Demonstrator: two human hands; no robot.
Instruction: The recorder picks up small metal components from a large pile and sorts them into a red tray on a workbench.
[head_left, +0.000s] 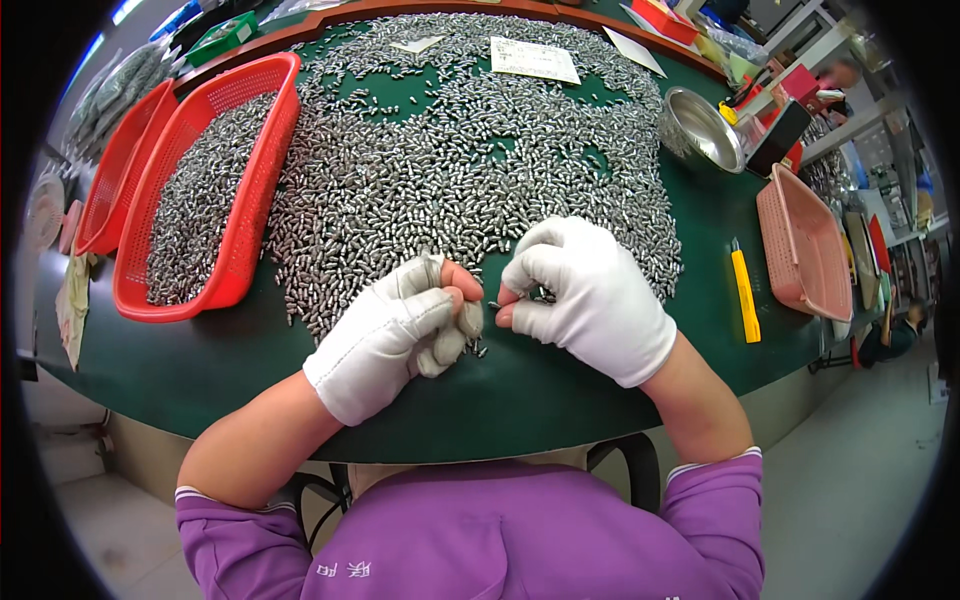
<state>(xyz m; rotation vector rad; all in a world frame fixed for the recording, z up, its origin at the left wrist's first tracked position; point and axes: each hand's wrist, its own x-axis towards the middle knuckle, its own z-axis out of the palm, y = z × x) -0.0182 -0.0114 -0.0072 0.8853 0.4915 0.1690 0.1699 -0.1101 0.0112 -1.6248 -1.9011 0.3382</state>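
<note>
A: What are the hands at?

B: At the near edge of the heap of small metal pieces (pixel 470 170), the left hand (pixel 395 335) and right hand (pixel 590 300), both gloved, meet fingertip to fingertip, each pinched on a piece (pixel 492 305).

A: Which step?

B: Checking pieces one by one, I'd judge. The red basket (pixel 245 220), left of the heap, holds more; sorting calls for a firm pinch.

— Baskets? 
— Two red baskets (pixel 215 190) left of the hands, nested side by side; one pink basket (pixel 800 245) to the right. 
— Other items? 
— One steel bowl (pixel 705 128) and one yellow utility knife (pixel 745 297) right of the hands; three paper slips (pixel 533 58) beyond them. 
— Metal pieces (pixel 460 170)? 
— Too many to count.
</note>
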